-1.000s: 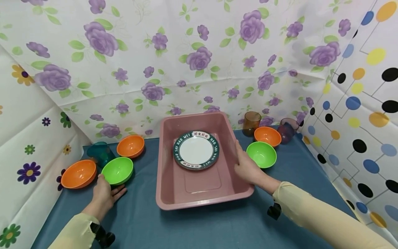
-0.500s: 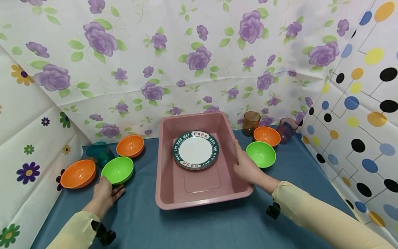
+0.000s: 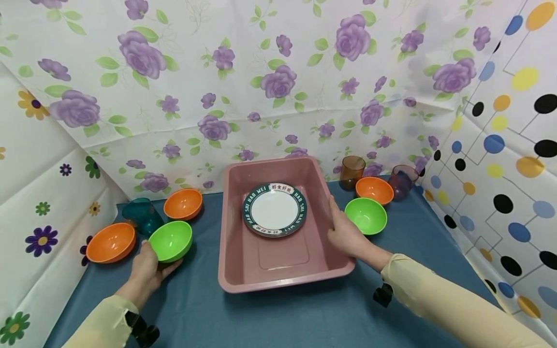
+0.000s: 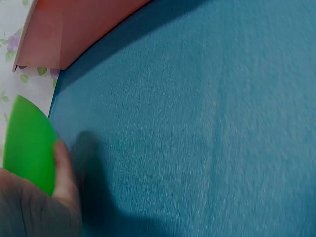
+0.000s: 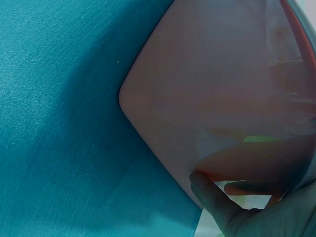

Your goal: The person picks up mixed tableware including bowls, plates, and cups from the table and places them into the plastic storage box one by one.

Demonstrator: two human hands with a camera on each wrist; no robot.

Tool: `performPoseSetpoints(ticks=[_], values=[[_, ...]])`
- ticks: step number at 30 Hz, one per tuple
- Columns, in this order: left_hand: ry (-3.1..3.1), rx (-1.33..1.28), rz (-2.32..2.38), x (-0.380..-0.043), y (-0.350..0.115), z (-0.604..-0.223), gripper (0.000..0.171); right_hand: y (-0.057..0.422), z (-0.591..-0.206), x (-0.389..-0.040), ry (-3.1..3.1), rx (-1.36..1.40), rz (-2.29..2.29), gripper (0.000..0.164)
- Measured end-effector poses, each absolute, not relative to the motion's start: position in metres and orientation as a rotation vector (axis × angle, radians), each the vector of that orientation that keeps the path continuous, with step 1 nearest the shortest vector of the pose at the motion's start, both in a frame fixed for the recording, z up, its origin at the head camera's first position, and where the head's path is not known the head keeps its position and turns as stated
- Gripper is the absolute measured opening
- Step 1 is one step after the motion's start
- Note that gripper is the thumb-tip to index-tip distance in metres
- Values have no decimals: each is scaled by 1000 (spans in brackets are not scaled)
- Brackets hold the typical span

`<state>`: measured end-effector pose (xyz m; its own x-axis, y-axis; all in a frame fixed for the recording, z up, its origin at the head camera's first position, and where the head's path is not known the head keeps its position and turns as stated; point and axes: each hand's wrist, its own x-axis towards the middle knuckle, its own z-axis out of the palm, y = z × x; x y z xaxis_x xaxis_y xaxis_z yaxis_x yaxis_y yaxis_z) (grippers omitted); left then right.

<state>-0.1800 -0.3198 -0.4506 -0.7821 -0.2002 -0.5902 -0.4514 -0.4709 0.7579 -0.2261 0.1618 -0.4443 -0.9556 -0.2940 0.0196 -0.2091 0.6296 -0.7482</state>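
Crowding could cause trouble at the far left, where the outer orange bowl [image 3: 110, 243] and the teal cup [image 3: 141, 216] are set close together beside the left green bowl [image 3: 170, 241]. By the left hand [image 3: 145, 269] that green bowl is gripped one-sidedly, with the thumb near its rim and fingers beneath its side; should the pinch be loosened, the bowl could be tipped away from the palm. Whether its base is clear of the blue cloth [image 3: 278, 319] cannot be told. If it were swung backward, the teal cup or the rear orange bowl [image 3: 183, 204] could be knocked.

In the middle stands the pink basin [image 3: 287, 285], with the round plate [image 3: 275, 210] on its floor, toward the far end; if the basin were tilted, the plate could be slid. The basin's right wall is clasped by the right hand [image 3: 345, 233], and too hard a pull there could turn the basin. Just beyond that hand, the right green bowl [image 3: 366, 216] could be bumped by the knuckles and pushed into the right orange bowl [image 3: 374, 190].
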Motion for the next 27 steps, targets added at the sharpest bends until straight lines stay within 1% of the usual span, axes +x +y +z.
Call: performPoseSetpoints(ticks=[4,11,17,21,27], values=[[1418,-886,2426,-175,-324,-443,69,162,-442,-225,2749,-435,-1239,91],[1418,-878,2436,-174,-324,-430,71,162,-442,-224,2755,-442,-1235,90],[1437,-831,2419,-177,-322,-409,75,162,-443,-225,2743,-449,-1253,90],[1424,-756,2437,-181,-317,-393,73,163,-443,-225,2748,-445,-1243,91],[1524,-561,2446,-188,-298,-374,72,162,-444,-225,2743,-432,-1244,92]])
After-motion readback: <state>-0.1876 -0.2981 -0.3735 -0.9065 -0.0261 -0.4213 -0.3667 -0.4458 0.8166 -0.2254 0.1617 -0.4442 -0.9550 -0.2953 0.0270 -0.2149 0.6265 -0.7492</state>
